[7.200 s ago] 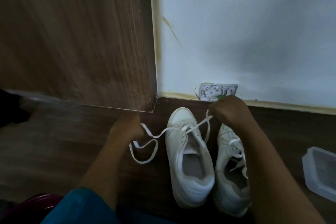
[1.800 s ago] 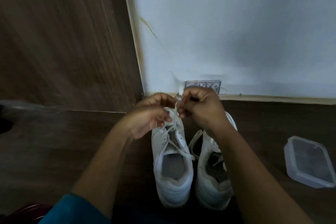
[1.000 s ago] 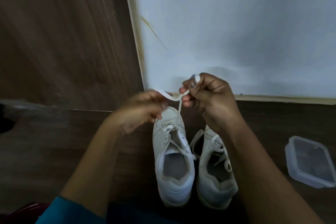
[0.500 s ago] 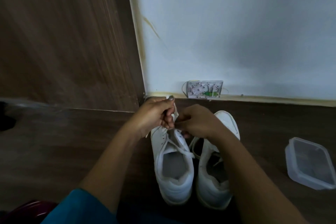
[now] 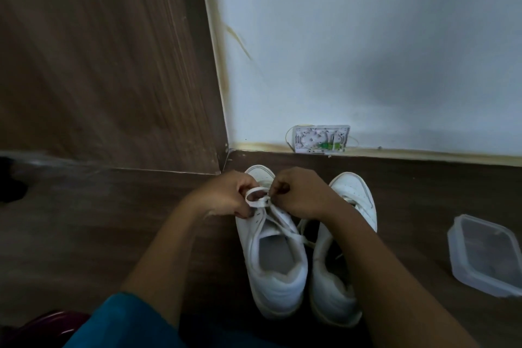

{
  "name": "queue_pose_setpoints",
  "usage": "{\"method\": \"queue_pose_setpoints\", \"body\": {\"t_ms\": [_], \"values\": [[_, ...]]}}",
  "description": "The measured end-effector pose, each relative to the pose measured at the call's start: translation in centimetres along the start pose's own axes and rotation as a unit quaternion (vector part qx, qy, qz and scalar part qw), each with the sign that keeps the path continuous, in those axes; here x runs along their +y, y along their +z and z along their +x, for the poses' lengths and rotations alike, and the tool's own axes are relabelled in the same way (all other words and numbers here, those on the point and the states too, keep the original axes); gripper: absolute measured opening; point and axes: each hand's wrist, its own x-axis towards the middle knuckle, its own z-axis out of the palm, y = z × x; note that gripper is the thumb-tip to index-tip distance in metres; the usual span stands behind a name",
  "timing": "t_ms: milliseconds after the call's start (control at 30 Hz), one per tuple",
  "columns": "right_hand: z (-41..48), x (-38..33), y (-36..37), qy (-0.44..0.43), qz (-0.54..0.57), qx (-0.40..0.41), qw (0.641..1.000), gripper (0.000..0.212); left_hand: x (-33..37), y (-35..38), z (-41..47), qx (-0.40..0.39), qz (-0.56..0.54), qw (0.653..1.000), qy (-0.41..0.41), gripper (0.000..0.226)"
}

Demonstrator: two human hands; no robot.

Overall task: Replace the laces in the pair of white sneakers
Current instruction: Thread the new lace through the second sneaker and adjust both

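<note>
The white lace [image 5: 257, 197] lies as a flat loop over the forefoot of the sneaker on your left [image 5: 275, 263], and two strands of it run back from the loop across the tongue toward the shoe's opening. Your left hand [image 5: 227, 196] meets the loop from the left with its fingers curled in, pinching the lace against the thumb. Your right hand [image 5: 303, 196] meets it from the right, fingers likewise curled, with the fingertips nipping the lace at the loop's right end. The two hands are nearly touching above the toe of this shoe. The sneaker on your right [image 5: 329, 280] stands just beside the first, side against side, both toes pointing to the wall and both heels toward you. Your right forearm crosses its outer half, and a loose bit of white lace shows at its inner edge; how far it is laced you cannot tell. Both shoes rest on a dark wood-grain floor [image 5: 84, 229], near the corner where a brown wooden panel [image 5: 107, 65] meets a pale painted wall [image 5: 367, 51]. A small open junction box [image 5: 322, 139] with green parts inside sits at the foot of that wall, beyond the toes. A clear lidded plastic container [image 5: 485, 254] lies on the floor well to your right of the shoes. A teal sleeve [image 5: 124, 322] covers your left upper arm at the lower edge.
</note>
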Motion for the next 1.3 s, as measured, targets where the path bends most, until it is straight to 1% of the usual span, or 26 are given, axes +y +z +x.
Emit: {"method": "queue_pose_setpoints", "body": {"t_ms": [100,167,233,300,367,400,433,500,567,633,700,767,833,867,900,967,1033,1100,1200,1267,1300], "values": [[0.1,-0.2,0.3,-0.005,-0.028,-0.011,1.0,0.017,-0.7,0.3,0.4,0.02,-0.055,0.998,0.007,0.017],[0.3,-0.4,0.5,0.009,-0.038,-0.026,0.999,0.02,-0.8,0.7,0.7,0.026,-0.056,0.998,0.007,0.023],[0.6,-0.2,0.7,0.045,-0.002,-0.063,0.997,0.019,-0.7,1.0,0.9,0.019,-0.056,0.998,-0.008,0.026],[0.9,0.3,0.7,0.115,0.074,-0.112,0.984,0.016,-0.6,1.2,1.1,0.018,-0.059,0.998,-0.033,0.021],[1.0,0.4,0.8,0.186,0.138,-0.12,0.965,0.024,-0.5,1.7,1.4,0.035,-0.049,0.997,-0.038,0.022],[1.1,0.4,0.8,0.197,0.14,-0.108,0.964,0.026,-0.5,1.9,1.6,0.048,-0.044,0.998,-0.026,0.027],[1.2,0.4,0.9,0.197,0.134,-0.09,0.967,0.027,-0.5,2.1,1.8,0.06,-0.04,0.997,-0.009,0.032],[1.3,0.4,1.1,0.173,0.089,-0.052,0.98,0.028,-0.3,2.2,1.8,0.072,-0.025,0.997,0.026,0.035],[1.0,0.4,0.9,0.139,0.036,-0.024,0.989,0.019,-0.3,2.1,1.8,0.065,-0.014,0.996,0.052,0.031],[0.5,0.5,0.3,0.109,0.043,-0.005,0.993,0.017,-0.6,2.0,1.9,0.063,-0.004,0.995,0.074,0.025],[-0.1,-0.2,-0.8,0.083,0.085,-0.008,0.993,0.013,-0.7,2.0,2.1,0.074,-0.004,0.994,0.081,0.028],[-0.7,-0.9,-1.5,0.069,0.12,-0.04,0.99,0.017,-0.6,2.1,2.2,0.078,-0.01,0.993,0.086,0.028],[-1.0,-1.4,-1.3,0.055,0.038,-0.057,0.996,0.027,-0.5,2.1,1.9,0.06,-0.014,0.993,0.103,0.024],[-1.1,-1.5,-1.2,0.051,0.007,-0.051,0.997,0.029,-0.4,2.0,1.7,0.049,-0.01,0.992,0.114,0.023],[-1.1,-1.5,-1.2,0.051,0.0,-0.042,0.998,0.027,-0.3,1.9,1.6,0.042,-0.008,0.991,0.128,0.024],[-1.2,-1.4,-1.5,0.047,0.011,-0.028,0.998,0.02,-0.4,1.9,1.7,0.052,0.005,0.986,0.16,0.025],[-1.3,-1.4,-1.8,0.029,0.006,-0.026,0.999,0.014,-0.4,2.0,2.0,0.062,0.03,0.983,0.173,0.029],[-1.4,-1.4,-1.9,0.01,0.016,-0.018,1.0,0.007,-0.2,2.3,2.2,0.061,0.057,0.979,0.185,0.026],[-1.5,-1.2,-1.9,0.005,0.036,-0.019,0.999,0.012,0.1,2.4,2.4,0.067,0.093,0.976,0.185,0.015],[-1.4,-1.1,-1.9,0.004,0.027,-0.024,0.999,0.016,-0.1,2.4,2.8,0.069,0.087,0.978,0.178,0.012],[-1.3,-1.0,-1.9,0.006,0.028,-0.022,0.999,0.016,-0.3,2.3,2.9,0.067,0.075,0.981,0.168,0.016]]}}
